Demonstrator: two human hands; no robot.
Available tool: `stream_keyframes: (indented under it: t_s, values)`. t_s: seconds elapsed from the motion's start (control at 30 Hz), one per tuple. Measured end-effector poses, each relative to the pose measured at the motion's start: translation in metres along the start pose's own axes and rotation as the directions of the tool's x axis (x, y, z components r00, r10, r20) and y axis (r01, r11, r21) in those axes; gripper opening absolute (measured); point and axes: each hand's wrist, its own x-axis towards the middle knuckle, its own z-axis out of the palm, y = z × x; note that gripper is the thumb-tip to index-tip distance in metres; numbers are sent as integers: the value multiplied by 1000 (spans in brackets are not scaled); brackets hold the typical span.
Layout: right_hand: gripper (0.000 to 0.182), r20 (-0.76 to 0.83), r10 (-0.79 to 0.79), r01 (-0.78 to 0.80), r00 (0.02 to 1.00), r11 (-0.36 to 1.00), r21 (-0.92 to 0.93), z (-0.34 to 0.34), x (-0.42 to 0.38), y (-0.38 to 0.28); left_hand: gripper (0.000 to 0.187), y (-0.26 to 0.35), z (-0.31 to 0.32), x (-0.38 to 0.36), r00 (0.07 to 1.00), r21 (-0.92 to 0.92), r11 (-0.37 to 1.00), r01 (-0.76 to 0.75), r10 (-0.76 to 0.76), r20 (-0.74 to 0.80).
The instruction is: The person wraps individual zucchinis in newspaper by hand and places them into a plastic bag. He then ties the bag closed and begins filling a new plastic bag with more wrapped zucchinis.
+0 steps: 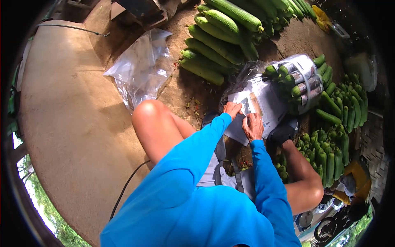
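Note:
My left hand (233, 109) is closed at the left edge of a printed paper sheet (256, 103), its fingertips pinching the paper. Just to the right and nearer my body, my right hand (253, 127) has its fingers bent together on the sheet's lower edge. More loose papers (271, 101) lie beneath, on clear plastic (242, 76) on the ground. Right beside the papers sits a bundle of green vegetables (302, 82), some wrapped in printed paper, inside clear plastic.
Long green gourds (214, 45) are piled ahead. Smaller green vegetables (329, 154) lie in heaps at the right. A crumpled clear plastic sheet (142, 61) is at the left, beside a pale curved surface (70, 123). My bent knees flank the work area.

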Motion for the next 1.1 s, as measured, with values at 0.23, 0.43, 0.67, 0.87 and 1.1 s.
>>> stream_keyframes:
  t_s: [0.23,0.43,0.67,0.87,1.1]
  values:
    - [17,12,-19,17,1000,990,143,7,3,12,54,12,-17,21,959,-198,975,101,-148,-240]
    - [22,104,1,-18,995,987,161,18,1,25,37,17,-61,57,737,-349,935,-65,-191,-648]
    - [20,116,-13,-16,993,969,246,26,-5,39,48,48,-134,91,479,-367,916,-164,-252,-841]
    - [13,153,113,-153,982,948,279,20,-6,33,79,23,-194,162,637,-316,937,152,-337,-693]
    - [18,239,228,-292,944,914,281,27,-8,50,55,46,-177,131,487,-323,936,-141,-218,-846]
